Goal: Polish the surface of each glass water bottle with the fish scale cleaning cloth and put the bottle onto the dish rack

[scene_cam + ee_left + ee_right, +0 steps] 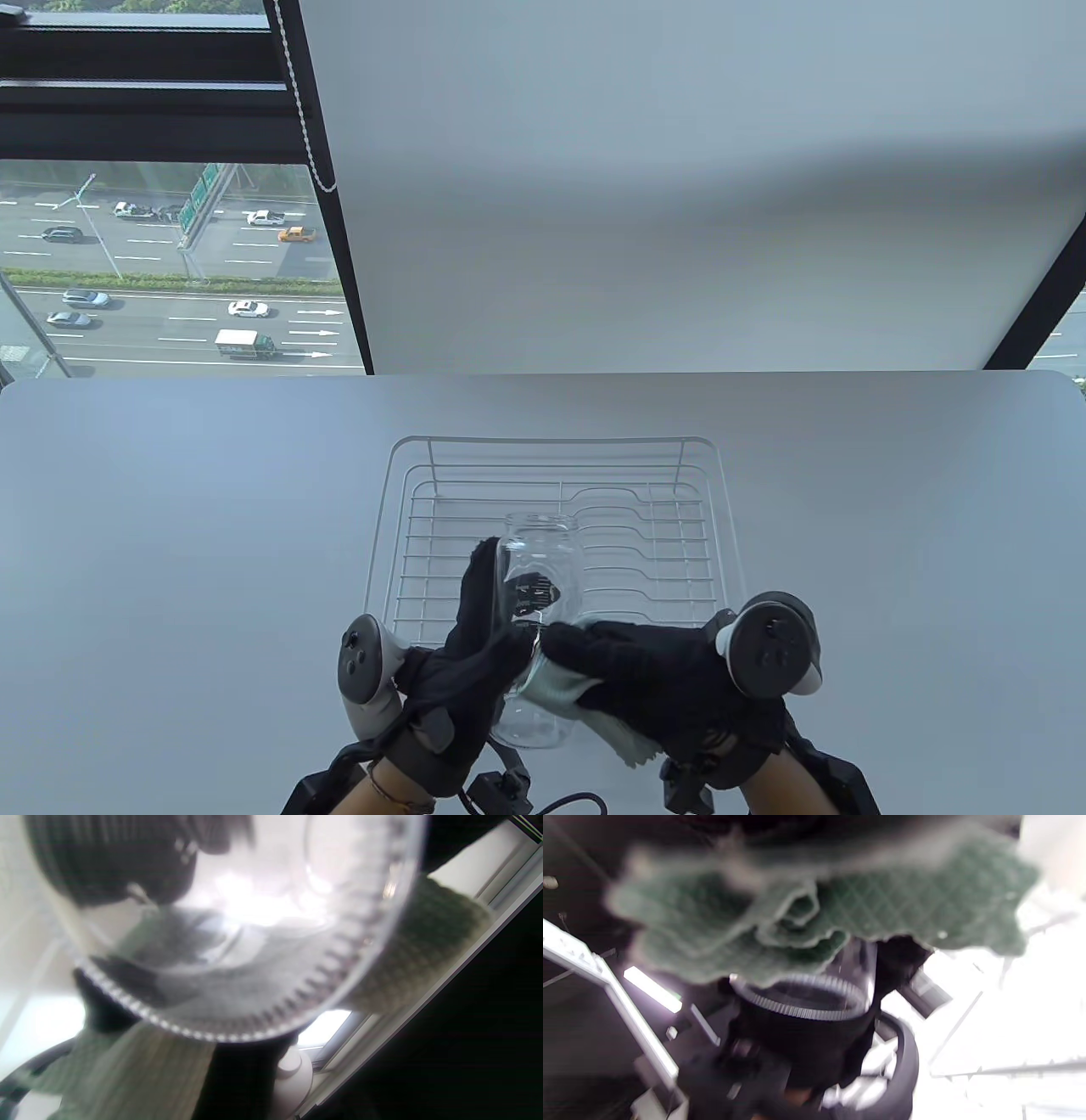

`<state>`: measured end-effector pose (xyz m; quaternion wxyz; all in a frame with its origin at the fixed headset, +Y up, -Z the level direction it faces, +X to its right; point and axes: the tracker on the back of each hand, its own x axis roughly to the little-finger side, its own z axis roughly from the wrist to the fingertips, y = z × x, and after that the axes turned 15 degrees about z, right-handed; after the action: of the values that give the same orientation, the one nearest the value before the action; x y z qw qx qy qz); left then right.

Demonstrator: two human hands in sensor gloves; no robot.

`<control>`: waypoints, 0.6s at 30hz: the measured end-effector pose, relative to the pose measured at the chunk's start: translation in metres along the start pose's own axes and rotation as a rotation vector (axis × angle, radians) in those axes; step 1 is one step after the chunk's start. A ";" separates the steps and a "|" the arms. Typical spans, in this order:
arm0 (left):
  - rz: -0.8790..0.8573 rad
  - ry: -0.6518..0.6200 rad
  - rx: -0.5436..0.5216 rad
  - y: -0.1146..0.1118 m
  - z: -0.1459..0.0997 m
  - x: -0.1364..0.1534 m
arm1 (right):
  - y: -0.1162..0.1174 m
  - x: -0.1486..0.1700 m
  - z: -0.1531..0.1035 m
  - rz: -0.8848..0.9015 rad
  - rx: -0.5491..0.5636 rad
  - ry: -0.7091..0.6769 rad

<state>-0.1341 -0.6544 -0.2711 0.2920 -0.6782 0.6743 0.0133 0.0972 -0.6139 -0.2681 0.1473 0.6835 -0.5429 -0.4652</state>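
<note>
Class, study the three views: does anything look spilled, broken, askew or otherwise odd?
Nothing stands out. The clear glass bottle is held tilted over the white wire dish rack by the left hand, while the right hand presses the pale green cloth against it. No spills or cracks visible.

Grey table [170,552] — wire dish rack [679,526]

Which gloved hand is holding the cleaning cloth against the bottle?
The right hand presses the green cloth on the glass bottle; the left hand grips bare glass.
</note>
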 end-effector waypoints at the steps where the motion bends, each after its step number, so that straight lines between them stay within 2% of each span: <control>1: 0.011 0.002 -0.001 0.002 0.000 0.000 | 0.002 0.001 0.002 0.015 -0.029 0.004; 4: 0.020 0.006 0.006 0.003 -0.001 -0.002 | 0.000 0.002 0.003 0.007 0.029 -0.025; 8: 0.047 0.012 0.098 -0.002 0.000 -0.003 | -0.010 -0.001 -0.009 -0.097 0.348 -0.090; 10: 0.032 0.014 0.103 -0.005 0.000 -0.003 | -0.012 0.004 -0.012 -0.066 0.430 -0.103; 12: 0.022 0.014 0.054 -0.005 -0.001 -0.002 | -0.010 0.006 -0.009 -0.011 0.339 -0.090; 15: -0.006 0.012 0.021 0.000 -0.001 -0.002 | -0.003 0.006 0.000 0.043 0.065 -0.048; 17: 0.000 0.016 0.018 0.001 -0.002 -0.002 | -0.002 0.006 0.002 0.047 0.009 -0.022; 18: 0.007 0.020 0.026 0.001 -0.001 -0.001 | -0.003 0.007 0.002 0.050 0.023 -0.027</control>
<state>-0.1352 -0.6538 -0.2696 0.2936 -0.6722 0.6797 -0.0013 0.0975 -0.6182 -0.2744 0.1434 0.6651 -0.5670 -0.4643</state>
